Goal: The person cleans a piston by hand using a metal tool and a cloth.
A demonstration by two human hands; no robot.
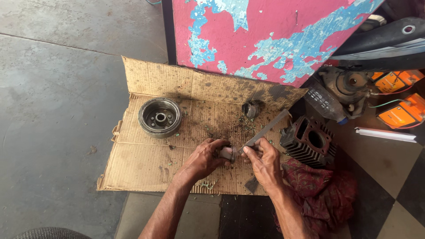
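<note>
Over the cardboard [146, 163] on the floor, the left hand [204, 158] grips a small metal piston [228, 153]; the right hand [264, 163] clasps a flat blade [265, 129] touching it.

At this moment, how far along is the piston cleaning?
Done: green scrapings already litter the cardboard. In hand: left hand holds a piston; right hand presses a flat metal blade against it. Left: a second piston lies untouched beyond.
</note>
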